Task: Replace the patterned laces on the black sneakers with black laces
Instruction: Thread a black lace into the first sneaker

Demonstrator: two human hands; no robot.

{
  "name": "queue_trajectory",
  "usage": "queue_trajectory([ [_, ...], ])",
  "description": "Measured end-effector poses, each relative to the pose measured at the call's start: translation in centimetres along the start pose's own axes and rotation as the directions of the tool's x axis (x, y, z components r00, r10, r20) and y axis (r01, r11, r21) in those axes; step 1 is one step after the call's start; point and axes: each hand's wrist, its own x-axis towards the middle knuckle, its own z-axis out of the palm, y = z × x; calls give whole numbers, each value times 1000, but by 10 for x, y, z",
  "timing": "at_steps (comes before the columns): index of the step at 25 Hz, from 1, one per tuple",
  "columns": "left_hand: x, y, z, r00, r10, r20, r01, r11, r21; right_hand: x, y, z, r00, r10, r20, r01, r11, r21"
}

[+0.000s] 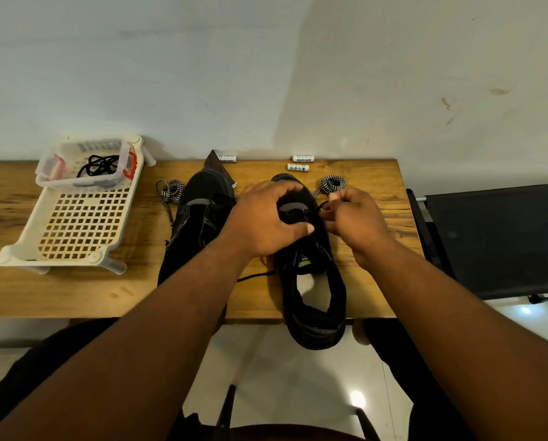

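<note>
Two black sneakers stand on the wooden table (27, 291). My left hand (266, 221) grips the front of the right sneaker (314, 300) near its lower eyelets. My right hand (352, 221) pinches a black lace (322, 205) that runs to those eyelets. Another stretch of black lace (255, 276) trails out beside the shoe's left side. The left sneaker (196, 230) lies beside my left forearm. One patterned lace (170, 192) is bundled left of it, a second patterned lace (331, 183) is coiled behind my right hand. A further black lace (102, 165) lies in a clear tub (48, 173).
The tub sits on a white perforated rack (78, 227) at the table's left. Three small white batteries (298, 167) lie along the back edge by the wall. A black folding chair (495, 240) stands to the right of the table.
</note>
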Motion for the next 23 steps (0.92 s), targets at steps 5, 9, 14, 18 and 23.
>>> queue_trajectory([
  [5, -1, -17, -17, 968, -26, 250, 23, 1000, 15, -9, -31, -19, 976, -168, 139, 127, 956, 263],
  [9, 0, -26, -14, 963, 5, 271, 5, 999, -37, -3, -21, -20, 901, -67, 429, 405, 485, -775],
  [14, -4, -32, -11, 958, 22, 287, 8, 995, -104, -12, -40, -34, 900, -281, 332, 236, 957, 170],
  [18, -4, -35, -9, 960, 28, 278, -1, 995, -97, -17, -42, -28, 892, -206, 403, -9, 882, 471],
  [23, -3, -35, -9, 961, 21, 276, 14, 992, -125, -6, -25, -28, 905, 51, 422, 352, 464, -813],
])
